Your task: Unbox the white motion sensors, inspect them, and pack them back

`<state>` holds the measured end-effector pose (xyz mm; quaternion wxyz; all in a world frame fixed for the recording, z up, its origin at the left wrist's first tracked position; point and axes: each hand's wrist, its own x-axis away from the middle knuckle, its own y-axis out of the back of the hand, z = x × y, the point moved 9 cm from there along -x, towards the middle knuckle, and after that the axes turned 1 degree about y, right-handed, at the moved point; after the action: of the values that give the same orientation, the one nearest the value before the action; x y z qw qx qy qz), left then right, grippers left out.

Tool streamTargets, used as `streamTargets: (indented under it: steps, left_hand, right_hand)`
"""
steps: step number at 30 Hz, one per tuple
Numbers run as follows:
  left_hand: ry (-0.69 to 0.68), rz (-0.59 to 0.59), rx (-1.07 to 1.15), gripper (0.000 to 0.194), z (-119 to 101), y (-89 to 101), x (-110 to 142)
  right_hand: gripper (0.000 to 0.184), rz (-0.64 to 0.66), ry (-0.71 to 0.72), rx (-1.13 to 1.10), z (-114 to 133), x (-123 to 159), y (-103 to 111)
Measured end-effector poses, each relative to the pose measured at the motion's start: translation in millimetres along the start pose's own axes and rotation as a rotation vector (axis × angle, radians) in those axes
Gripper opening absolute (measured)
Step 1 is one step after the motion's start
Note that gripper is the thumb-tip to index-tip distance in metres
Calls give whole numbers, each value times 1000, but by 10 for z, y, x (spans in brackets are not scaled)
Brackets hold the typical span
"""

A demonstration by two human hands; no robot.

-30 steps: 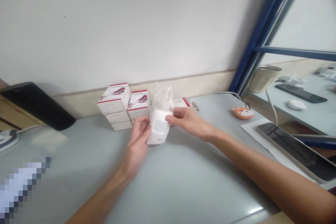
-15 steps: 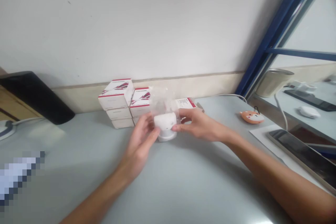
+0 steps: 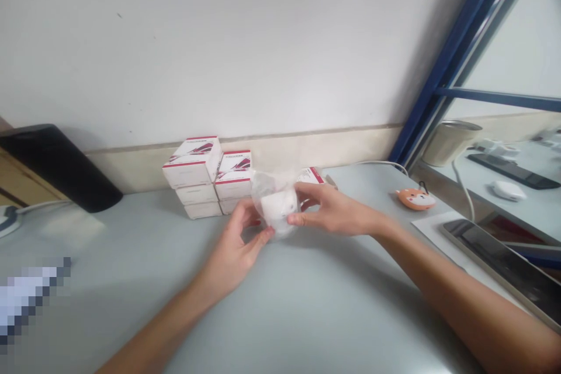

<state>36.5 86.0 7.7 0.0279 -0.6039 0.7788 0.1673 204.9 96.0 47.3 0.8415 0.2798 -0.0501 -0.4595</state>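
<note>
Both hands hold a small white device wrapped in a clear plastic bag just above the grey table. My left hand grips it from below and the left, fingers curled around the bag. My right hand pinches its right side with thumb and fingers. Just behind the hands stand stacked white boxes with red trim, and another such box lies behind my right hand.
A black object leans at the far left by the wall. An orange fox-shaped toy sits at the right, near a tablet on white paper. A blue frame and a cable border the right side.
The bagged white device has been turned and lowered; the bag's upright top has been folded down around it. Both hands have closed in around it.
</note>
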Motion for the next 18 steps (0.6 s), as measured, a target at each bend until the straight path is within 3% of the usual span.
streamTargets:
  steps: [4,9,18]
  left_hand:
    - [44,37,-26,36,74,-32,-3]
    - [64,-13,-28,60,55,4,15]
    - [116,23,-65,45,121,-29,1]
  right_hand:
    - [29,-37,-14,46,-14,10,57]
    - [32,-25,-46,87,-45,26,79]
    - [28,86,-15,-13,-8,36,-19]
